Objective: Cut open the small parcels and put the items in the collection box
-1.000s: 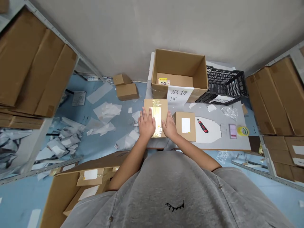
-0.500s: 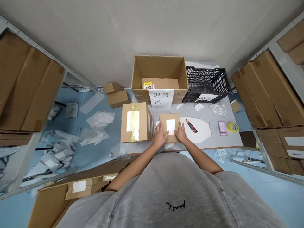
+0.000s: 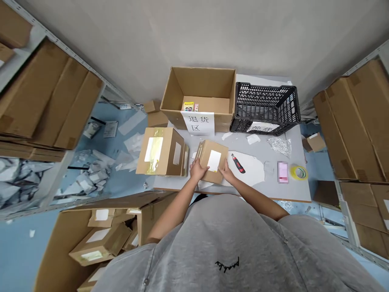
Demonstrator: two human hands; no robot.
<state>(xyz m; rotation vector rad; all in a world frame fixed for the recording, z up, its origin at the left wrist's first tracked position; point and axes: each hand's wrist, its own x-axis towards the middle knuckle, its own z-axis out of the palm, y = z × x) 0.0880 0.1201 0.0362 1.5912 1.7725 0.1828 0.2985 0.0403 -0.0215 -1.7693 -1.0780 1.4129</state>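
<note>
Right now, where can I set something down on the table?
Bare grey tabletop lies along the front edge, below the pink packet and tape roll. Another patch sits between the black crate and the utility knife. It's crowded at the left hand and right hand, around the small cardboard box.

The person wears a loose heather-grey T-shirt (image 3: 194, 251) with a line of black script lettering (image 3: 227, 265) across the chest; the words are too small and curved to read. A seam runs down each side of the front, and each carries a small round metal stud (image 3: 146, 281), with a matching one on the other side (image 3: 285, 241). The short right sleeve (image 3: 304, 237) ends in a plain hem. Below the sleeves, both forearms are bare, and so are the left hand (image 3: 198, 170) and the right hand (image 3: 226, 174) — no gloves.
</note>
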